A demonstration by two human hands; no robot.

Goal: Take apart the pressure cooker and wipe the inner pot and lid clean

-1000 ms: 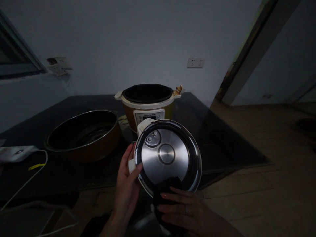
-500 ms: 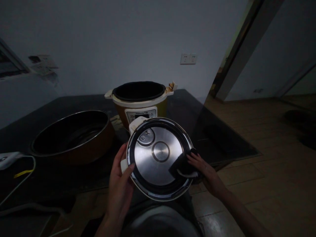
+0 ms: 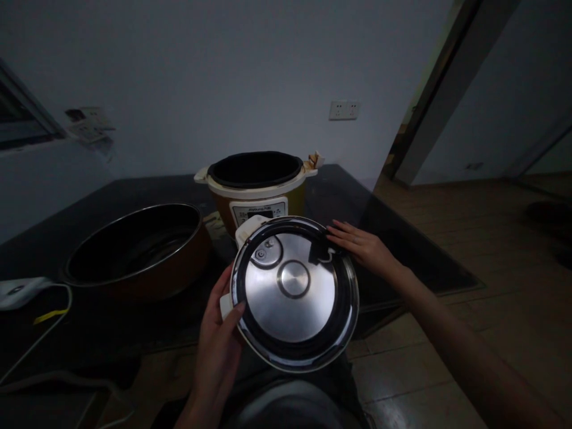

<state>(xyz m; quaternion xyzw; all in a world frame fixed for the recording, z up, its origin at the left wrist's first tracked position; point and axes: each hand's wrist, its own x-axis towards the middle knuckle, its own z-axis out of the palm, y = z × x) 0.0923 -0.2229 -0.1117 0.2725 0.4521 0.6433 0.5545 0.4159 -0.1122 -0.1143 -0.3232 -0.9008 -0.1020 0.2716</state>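
Note:
My left hand (image 3: 221, 330) grips the left edge of a round pressure cooker lid (image 3: 268, 316), thumb on the rim near a white tab. The lid is tilted so its shiny metal underside and dark sealing ring face me. At its upper right edge my right hand (image 3: 361, 247) presses a dark cloth (image 3: 336, 247) with a pale edge against the rim, fingers closed over it. Just behind the lid stands the electric pressure cooker (image 3: 261, 193), lidless, its dark inside showing and a control panel on its front.
A wide brown pan (image 3: 179, 268) stands to the left on the dark tabletop (image 3: 339, 190). A white power strip (image 3: 22, 292) with a cord and yellow tag lies at the far left. A wall socket (image 3: 344, 110) is behind. Tiled floor (image 3: 504, 316) lies right of the table.
My right hand has moved the cloth upward along the lid's right side, from the lower right to the upper right rim. My left hand keeps its hold on the lid.

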